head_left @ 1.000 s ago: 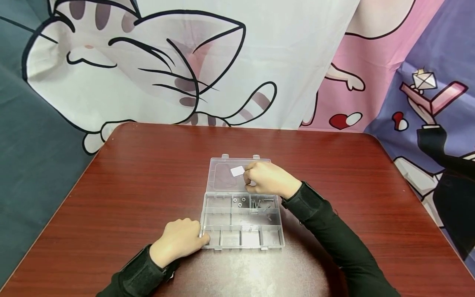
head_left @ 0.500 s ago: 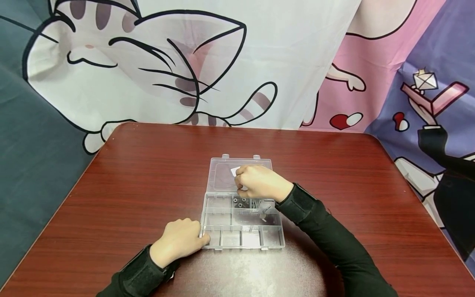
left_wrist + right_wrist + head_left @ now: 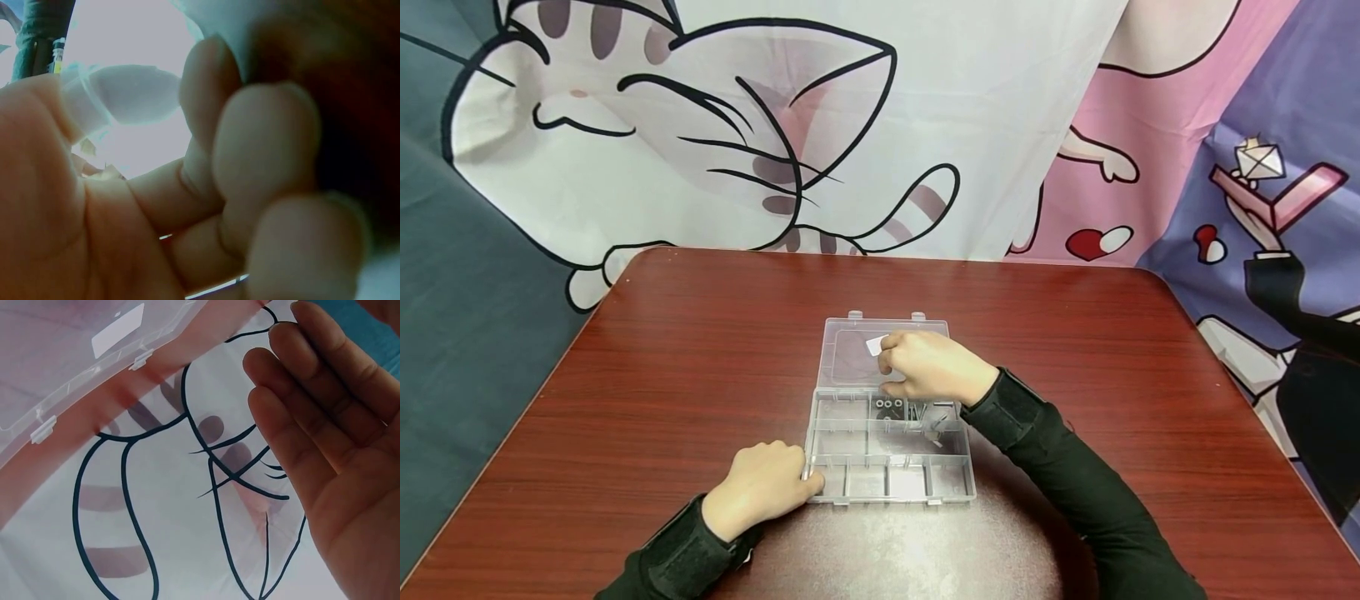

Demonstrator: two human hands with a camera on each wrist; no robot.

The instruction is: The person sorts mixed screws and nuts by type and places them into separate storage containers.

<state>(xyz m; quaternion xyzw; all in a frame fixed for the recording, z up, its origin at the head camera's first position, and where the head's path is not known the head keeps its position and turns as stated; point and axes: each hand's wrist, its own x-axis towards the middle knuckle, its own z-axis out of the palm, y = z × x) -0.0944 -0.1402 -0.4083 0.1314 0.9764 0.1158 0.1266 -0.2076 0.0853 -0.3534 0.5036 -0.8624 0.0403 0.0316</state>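
Note:
A clear plastic compartment box (image 3: 838, 437) lies on the table in the head view, its lid (image 3: 842, 358) folded back flat. My left hand (image 3: 767, 479) grips the box's near left corner, thumb over the edge; its fingers (image 3: 265, 137) look curled in the left wrist view. Above the hinge line hovers my right hand (image 3: 932, 367), fingers slightly bent, thumb apart. Nothing shows at its fingers (image 3: 294, 437) in the right wrist view. Small ring-shaped pieces like nuts (image 3: 888, 403) lie in a row in a back compartment, beside several screws (image 3: 916, 412).
The box stands on a reddish-brown wooden table (image 3: 700, 350). A white label (image 3: 874, 346) sits on the lid, partly behind the right hand. A cartoon-cat cloth (image 3: 985, 100) hangs beyond the far edge. A black object (image 3: 1318, 425) stands right of the table.
My right hand has shifted left over the lid, then slightly back right. The ring-shaped pieces, scattered before, now line up in a row. My left hand stays put.

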